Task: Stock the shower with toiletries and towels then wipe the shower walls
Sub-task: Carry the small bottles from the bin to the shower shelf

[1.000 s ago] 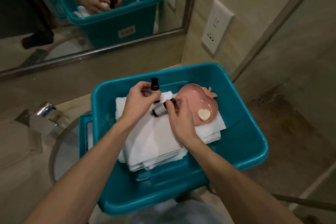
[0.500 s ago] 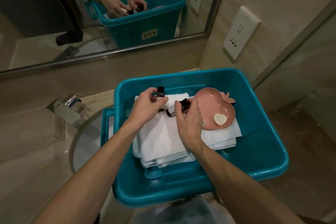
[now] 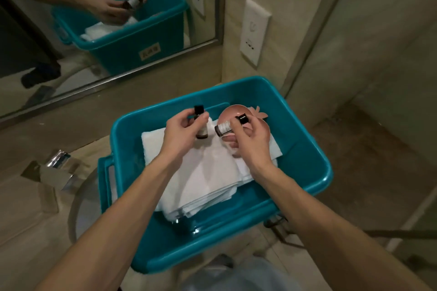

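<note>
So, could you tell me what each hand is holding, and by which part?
The left hand pinches the upright bottle just below its black cap; the right hand grips the tilted bottle at its cap end, base sticking out.

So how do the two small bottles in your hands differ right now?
The left-hand bottle stands upright, cap up; the right-hand bottle tilts nearly sideways, cap toward the right. The right-hand bottle shows a pale label; the left-hand bottle's body looks plain brown, partly hidden by fingers. Both are small, black-capped, held over the teal bin.
</note>
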Demonstrator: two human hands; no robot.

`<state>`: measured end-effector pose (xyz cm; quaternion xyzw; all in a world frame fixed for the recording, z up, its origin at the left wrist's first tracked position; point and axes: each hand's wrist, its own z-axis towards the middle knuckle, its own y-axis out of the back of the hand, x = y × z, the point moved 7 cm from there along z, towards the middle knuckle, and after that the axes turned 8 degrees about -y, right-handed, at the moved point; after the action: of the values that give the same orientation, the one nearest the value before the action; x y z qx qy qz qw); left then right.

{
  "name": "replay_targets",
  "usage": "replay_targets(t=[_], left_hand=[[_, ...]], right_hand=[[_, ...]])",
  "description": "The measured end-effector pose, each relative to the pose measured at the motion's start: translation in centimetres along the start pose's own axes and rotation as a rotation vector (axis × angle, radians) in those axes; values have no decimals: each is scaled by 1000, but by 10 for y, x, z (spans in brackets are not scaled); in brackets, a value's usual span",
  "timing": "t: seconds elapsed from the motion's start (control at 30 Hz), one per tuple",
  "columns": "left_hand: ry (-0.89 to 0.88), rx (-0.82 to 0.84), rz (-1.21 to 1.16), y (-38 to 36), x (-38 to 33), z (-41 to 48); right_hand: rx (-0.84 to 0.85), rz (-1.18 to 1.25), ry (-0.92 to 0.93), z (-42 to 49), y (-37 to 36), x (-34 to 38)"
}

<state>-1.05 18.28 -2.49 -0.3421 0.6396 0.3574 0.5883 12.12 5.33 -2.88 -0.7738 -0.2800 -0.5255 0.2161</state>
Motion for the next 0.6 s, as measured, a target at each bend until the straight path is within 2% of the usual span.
replay_targets(t=[0.23,0.37,0.47,0.6], left_hand=[[-69,178,-74,-99,-49,-29],[-92,295,-5,-158,-73,-67],[-56,358,-88,-205,-90,-104],[-94,487,-95,-266,-117,-161]], right_hand=[[-31,111,63,-44,98,50],[-51,135,76,-84,166,65],[-92,171,89,-120,220,72],[-172,154,101,-170,294,75]])
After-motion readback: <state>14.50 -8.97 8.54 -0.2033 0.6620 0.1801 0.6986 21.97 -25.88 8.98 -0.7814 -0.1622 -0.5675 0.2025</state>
